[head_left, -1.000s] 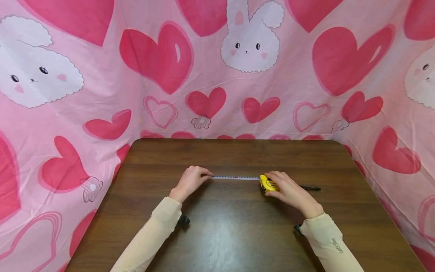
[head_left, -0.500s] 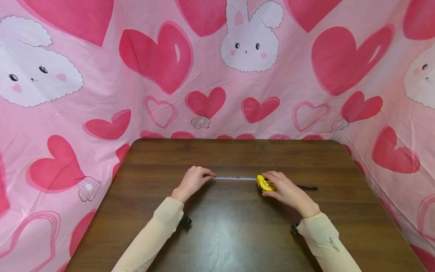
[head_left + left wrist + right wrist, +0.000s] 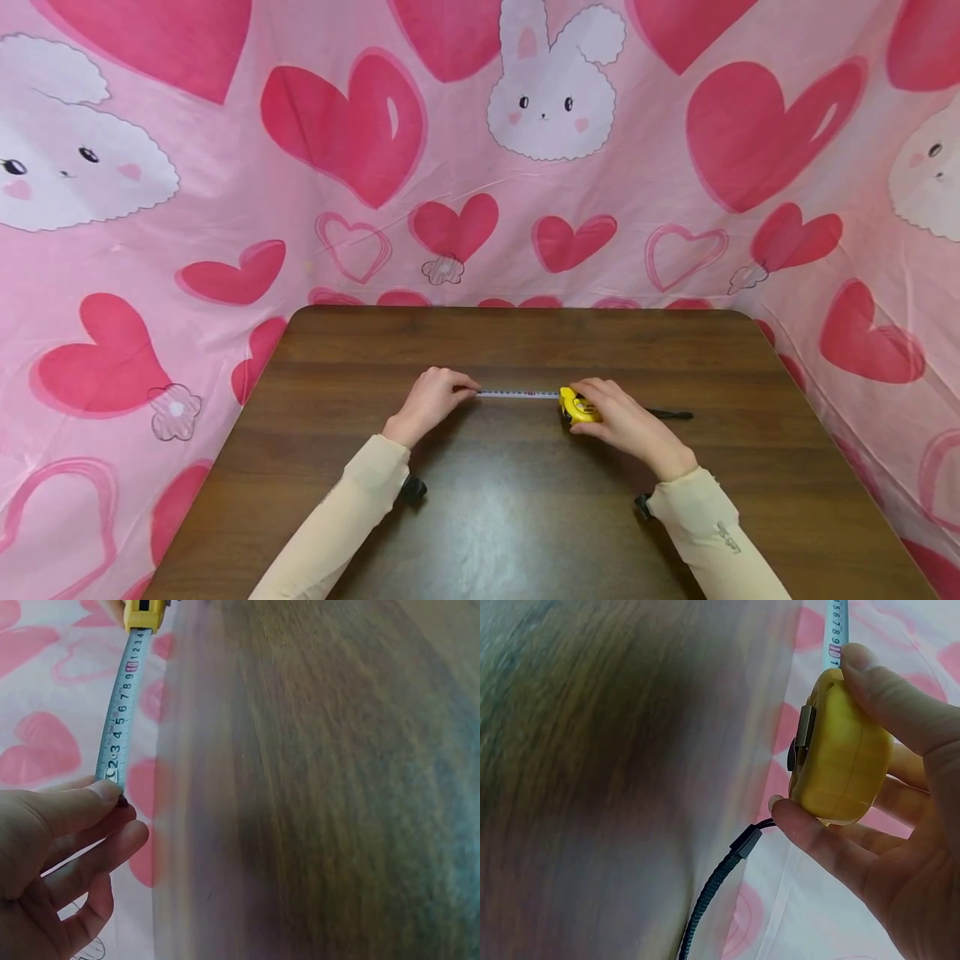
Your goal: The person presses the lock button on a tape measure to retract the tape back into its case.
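A yellow tape measure (image 3: 578, 407) is gripped in my right hand (image 3: 628, 425), its thumb and fingers around the case in the right wrist view. A short length of white blade (image 3: 517, 394) runs out of it to the left. My left hand (image 3: 429, 404) pinches the blade's end between thumb and fingertips, hiding the tip. In the left wrist view the printed numbers on the blade (image 3: 121, 712) run from about 2 near the thumb, past a red 10, to 14 at the case. A black wrist strap (image 3: 712, 889) trails from the case.
The brown wooden table (image 3: 480, 533) lies beneath both hands. A pink cloth (image 3: 352, 250) with hearts and rabbits hangs behind and at both sides. A dark wrist-worn device (image 3: 412, 489) shows by the left cuff, another (image 3: 643, 506) by the right cuff.
The right hand has moved left with the tape measure case, and the left hand slightly right. The exposed blade between them has become shorter.
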`<action>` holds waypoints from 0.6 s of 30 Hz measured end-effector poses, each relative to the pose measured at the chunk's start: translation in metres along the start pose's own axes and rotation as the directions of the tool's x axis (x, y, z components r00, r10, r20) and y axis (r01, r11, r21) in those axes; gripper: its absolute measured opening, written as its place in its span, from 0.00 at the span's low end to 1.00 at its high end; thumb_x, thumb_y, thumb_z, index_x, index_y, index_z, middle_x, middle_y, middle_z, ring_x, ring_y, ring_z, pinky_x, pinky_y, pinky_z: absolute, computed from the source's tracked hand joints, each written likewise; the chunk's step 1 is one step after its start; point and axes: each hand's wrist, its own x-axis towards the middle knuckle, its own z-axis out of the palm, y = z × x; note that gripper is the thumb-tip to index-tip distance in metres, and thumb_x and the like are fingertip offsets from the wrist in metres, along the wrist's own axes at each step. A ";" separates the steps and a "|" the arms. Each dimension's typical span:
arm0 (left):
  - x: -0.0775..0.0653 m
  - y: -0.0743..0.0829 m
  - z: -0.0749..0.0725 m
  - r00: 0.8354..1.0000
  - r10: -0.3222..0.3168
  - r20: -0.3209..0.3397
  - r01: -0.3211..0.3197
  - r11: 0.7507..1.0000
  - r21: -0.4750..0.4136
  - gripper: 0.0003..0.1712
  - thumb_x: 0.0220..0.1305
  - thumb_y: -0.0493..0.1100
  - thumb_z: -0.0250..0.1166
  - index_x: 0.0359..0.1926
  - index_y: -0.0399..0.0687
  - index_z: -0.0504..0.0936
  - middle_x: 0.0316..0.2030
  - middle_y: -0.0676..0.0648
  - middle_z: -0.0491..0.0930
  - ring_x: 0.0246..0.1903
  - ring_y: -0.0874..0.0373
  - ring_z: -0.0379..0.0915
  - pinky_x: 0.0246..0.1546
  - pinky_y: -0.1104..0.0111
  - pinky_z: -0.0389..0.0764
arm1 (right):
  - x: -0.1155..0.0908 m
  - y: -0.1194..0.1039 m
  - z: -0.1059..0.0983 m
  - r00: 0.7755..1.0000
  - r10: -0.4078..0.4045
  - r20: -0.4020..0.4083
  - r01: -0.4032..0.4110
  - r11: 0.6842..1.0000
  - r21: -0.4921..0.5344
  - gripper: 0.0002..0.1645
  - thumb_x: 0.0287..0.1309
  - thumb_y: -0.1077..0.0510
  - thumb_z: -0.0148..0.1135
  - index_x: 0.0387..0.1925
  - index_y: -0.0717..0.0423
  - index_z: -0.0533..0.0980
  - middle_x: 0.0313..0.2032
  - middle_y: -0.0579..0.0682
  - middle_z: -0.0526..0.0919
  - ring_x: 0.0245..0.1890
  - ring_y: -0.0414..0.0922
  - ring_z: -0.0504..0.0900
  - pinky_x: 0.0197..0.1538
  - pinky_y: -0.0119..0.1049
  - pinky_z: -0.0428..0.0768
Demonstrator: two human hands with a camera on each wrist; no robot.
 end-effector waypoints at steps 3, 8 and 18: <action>0.001 0.001 0.002 1.000 0.009 0.000 -0.009 1.000 0.003 0.07 0.67 0.40 0.73 0.44 0.46 0.93 0.41 0.50 0.91 0.41 0.56 0.87 0.50 0.58 0.86 | 0.000 -0.001 0.001 1.000 0.009 0.006 -0.009 1.000 0.006 0.42 0.59 0.49 0.77 0.70 0.60 0.72 0.64 0.59 0.77 0.61 0.55 0.75 0.65 0.58 0.77; 0.002 0.003 0.005 0.999 0.041 -0.011 -0.041 0.999 0.003 0.06 0.66 0.39 0.73 0.43 0.46 0.94 0.39 0.50 0.91 0.39 0.57 0.87 0.48 0.58 0.86 | 0.000 -0.003 0.001 1.000 0.017 0.015 -0.017 1.000 0.009 0.42 0.60 0.47 0.76 0.70 0.58 0.72 0.65 0.58 0.76 0.61 0.55 0.75 0.66 0.58 0.76; 0.004 0.010 0.012 0.998 0.062 0.005 -0.062 0.998 0.008 0.07 0.67 0.39 0.72 0.44 0.47 0.94 0.41 0.51 0.91 0.41 0.58 0.87 0.49 0.60 0.86 | 0.002 -0.009 0.006 1.000 0.008 0.014 -0.008 1.000 0.006 0.42 0.60 0.47 0.77 0.70 0.58 0.72 0.64 0.57 0.77 0.60 0.54 0.75 0.65 0.57 0.77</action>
